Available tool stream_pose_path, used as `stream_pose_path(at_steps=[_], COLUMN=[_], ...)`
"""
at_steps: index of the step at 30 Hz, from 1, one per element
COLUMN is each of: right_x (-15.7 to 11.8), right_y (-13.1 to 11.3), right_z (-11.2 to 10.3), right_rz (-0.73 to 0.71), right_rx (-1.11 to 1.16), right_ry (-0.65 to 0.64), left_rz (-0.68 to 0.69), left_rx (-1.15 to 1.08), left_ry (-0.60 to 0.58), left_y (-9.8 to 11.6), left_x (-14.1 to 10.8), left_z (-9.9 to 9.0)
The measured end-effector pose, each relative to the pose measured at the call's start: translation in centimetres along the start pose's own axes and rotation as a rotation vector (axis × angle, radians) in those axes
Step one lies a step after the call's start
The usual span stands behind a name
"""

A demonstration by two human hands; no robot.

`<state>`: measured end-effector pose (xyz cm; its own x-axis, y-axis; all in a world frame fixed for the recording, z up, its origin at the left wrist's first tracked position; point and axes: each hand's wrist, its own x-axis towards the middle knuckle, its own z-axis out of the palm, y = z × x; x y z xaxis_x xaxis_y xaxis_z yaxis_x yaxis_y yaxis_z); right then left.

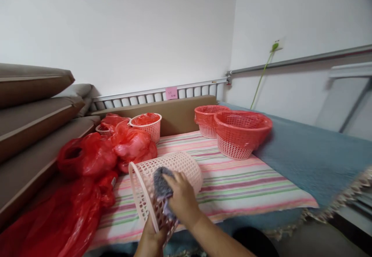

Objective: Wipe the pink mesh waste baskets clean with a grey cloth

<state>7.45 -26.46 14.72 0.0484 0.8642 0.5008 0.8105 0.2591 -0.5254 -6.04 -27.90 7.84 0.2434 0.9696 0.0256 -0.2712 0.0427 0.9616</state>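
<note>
A pale pink plastic waste basket (186, 168) with a lattice of holes lies on its side over the striped cloth, its rim facing left. My left hand (152, 235) grips that rim from below, fingers partly hidden by the basket wall. Pressed against the basket's side is a grey cleaning cloth (162, 183), held under the closed fingers of my right hand (183, 199). A lighter purplish end of cloth hangs below that hand.
Red plastic bags (87, 156) heap at the left beside stacked cushions (35, 121). A bag-lined basket (154, 129) stands behind them. Two more lined baskets (232, 148) stand at right on the striped cloth (255, 183). A metal rail (302, 59) runs along the right wall.
</note>
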Motion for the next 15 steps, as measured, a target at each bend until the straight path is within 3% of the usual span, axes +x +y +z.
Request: stream_pose_path(at_steps=[4,6,9,12,14,15], right_x=[3.3,3.8,2.1,-0.4,-0.8,-0.5], right_y=[8.8,9.6,4.8,-2.1,-3.9,-3.5], right_z=[-2.6,-3.1,-1.9,0.0,0.5,0.4], right_rz=[0.438,0.504,0.362,0.049,-0.066,-0.072], right_rx=[-0.301,-0.332,-0.218,0.021,0.097,0.089], right_ry=[0.087,0.099,0.086,0.035,0.014,0.013], left_rz=[0.015,0.023,0.033,0.023,0.027,0.028], left_rx=[-0.080,-0.101,-0.091,-0.042,-0.005,0.006], left_ry=[-0.022,-0.036,-0.006,0.009,0.001,-0.001], left_y=[-2.1,-3.5,-5.1,-5.6,-5.3,-5.0], left_x=[-0.3,0.0,1.0,1.5,1.3,1.0], left_z=[0.4,0.4,-0.4,-1.5,-2.1,-2.3])
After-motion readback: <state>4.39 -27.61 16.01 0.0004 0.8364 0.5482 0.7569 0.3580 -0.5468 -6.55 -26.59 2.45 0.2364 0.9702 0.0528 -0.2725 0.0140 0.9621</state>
